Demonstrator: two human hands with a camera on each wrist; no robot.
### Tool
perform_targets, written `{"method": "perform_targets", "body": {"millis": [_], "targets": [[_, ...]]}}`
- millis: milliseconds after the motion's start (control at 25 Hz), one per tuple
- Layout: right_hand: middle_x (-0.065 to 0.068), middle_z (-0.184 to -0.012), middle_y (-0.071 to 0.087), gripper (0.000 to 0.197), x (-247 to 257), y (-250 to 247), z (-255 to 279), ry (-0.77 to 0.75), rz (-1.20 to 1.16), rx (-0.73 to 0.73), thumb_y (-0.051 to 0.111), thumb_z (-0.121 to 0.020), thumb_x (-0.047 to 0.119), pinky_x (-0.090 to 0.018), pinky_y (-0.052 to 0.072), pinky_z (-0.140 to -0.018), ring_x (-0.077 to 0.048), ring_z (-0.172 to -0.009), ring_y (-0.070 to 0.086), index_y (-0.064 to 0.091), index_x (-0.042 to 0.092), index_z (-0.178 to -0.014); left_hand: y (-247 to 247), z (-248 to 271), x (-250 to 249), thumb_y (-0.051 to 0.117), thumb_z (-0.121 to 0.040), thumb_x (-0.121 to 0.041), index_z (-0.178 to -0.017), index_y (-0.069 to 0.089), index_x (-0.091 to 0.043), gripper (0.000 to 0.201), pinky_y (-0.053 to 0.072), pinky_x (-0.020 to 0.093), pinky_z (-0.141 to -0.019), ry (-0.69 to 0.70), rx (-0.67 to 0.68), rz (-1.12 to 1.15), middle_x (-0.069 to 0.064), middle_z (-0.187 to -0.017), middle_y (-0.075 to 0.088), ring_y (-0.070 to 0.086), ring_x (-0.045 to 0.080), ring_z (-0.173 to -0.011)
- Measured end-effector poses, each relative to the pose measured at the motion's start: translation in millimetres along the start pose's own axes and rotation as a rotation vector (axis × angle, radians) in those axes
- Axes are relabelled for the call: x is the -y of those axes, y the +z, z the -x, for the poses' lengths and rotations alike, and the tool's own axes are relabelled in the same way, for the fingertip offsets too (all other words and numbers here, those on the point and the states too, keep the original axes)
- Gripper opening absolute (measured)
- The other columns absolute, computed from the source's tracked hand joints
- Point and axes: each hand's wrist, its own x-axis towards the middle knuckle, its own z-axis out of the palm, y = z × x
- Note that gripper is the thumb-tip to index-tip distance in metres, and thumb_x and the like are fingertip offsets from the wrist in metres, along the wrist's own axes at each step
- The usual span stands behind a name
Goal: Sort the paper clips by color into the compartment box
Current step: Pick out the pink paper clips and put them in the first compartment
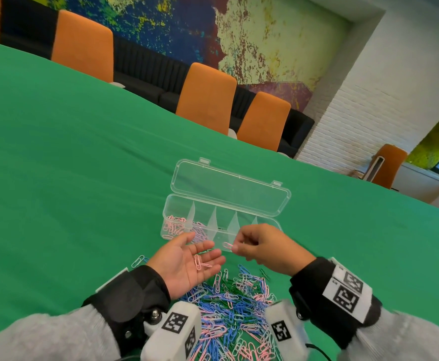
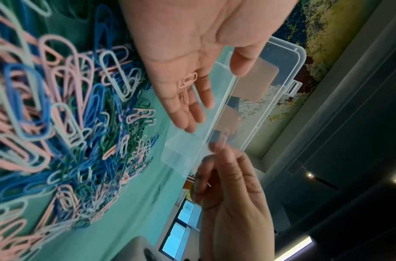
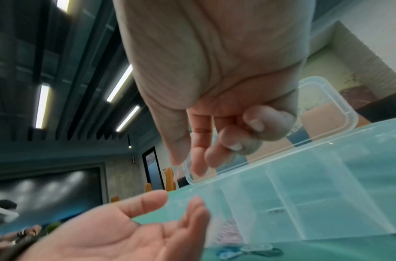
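The right hand [image 1: 264, 247] pinches one pink paper clip [image 1: 228, 246] between thumb and fingertip just over the near wall of the clear compartment box [image 1: 242, 201], beside the flat, upturned left hand [image 1: 187, 264] cradling two pink clips [image 1: 200, 262], above the mixed clip pile [image 1: 236, 313] on the green cloth [image 1: 83, 178].

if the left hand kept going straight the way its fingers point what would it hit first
Probably the right hand, or the pink clip it pinches: the open left hand points its fingers that way, just short of the box. Depth between the two hands is unclear.
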Motion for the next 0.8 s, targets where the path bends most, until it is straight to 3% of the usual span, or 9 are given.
{"method": "perform_targets", "body": {"millis": [120, 240, 360, 640, 800], "targets": [[0.004, -0.065, 0.058, 0.005, -2, -6, 5, 0.056, -0.029, 0.046, 0.063, -0.089, 0.029, -0.015, 0.039, -0.051, 0.0, -0.046, 0.046, 0.059, 0.027, -0.086, 5, 2, 7, 0.036, -0.098, -0.036, -0.102, 0.058, 0.006, 0.047, 0.057, 0.043, -0.062, -0.057, 0.054, -0.01, 0.027, -0.094, 0.065, 0.068, 0.037, -0.078], [0.011, -0.065, 0.055, 0.014, -24, 1, 10, 0.163, 0.139, 0.13, 0.062, -0.088, 0.021, -0.014, 0.039, -0.053, 0.0, -0.052, 0.046, 0.056, 0.028, -0.077, 5, 3, 8, 0.036, -0.099, -0.034, -0.1, 0.058, 0.007, 0.046, 0.057, 0.039, -0.057, -0.067, 0.073, 0.022, 0.025, -0.087, 0.065, 0.068, 0.034, -0.068], [0.014, -0.068, 0.052, 0.009, -44, 19, 10, 0.21, 0.238, 0.161, 0.06, -0.088, 0.018, -0.011, 0.036, -0.054, 0.003, -0.058, 0.045, 0.057, 0.022, -0.08, 3, 3, 1, 0.036, -0.099, -0.032, -0.098, 0.057, 0.004, 0.041, 0.058, 0.034, -0.055, -0.014, 0.054, 0.071, 0.022, -0.082, 0.063, 0.066, 0.03, -0.063], [0.009, -0.074, 0.052, 0.009, -47, 30, 13, 0.245, 0.249, 0.187, 0.051, -0.085, 0.009, -0.009, 0.037, -0.057, -0.001, -0.062, 0.044, 0.056, 0.017, -0.085, -1, 4, -1, 0.036, -0.099, -0.029, -0.098, 0.056, -0.001, 0.035, 0.057, 0.03, -0.056, 0.016, 0.019, -0.008, 0.017, -0.078, 0.062, 0.062, 0.026, -0.067], [0.007, -0.073, 0.053, 0.012, -43, 33, 10, 0.259, 0.26, 0.164, 0.059, -0.086, 0.02, -0.016, 0.037, -0.057, -0.006, -0.063, 0.044, 0.052, 0.02, -0.076, 2, 7, -2, 0.036, -0.098, -0.026, -0.094, 0.056, -0.001, 0.033, 0.056, 0.03, -0.055, 0.024, 0.031, -0.015, 0.016, -0.076, 0.061, 0.064, 0.026, -0.062]]}}
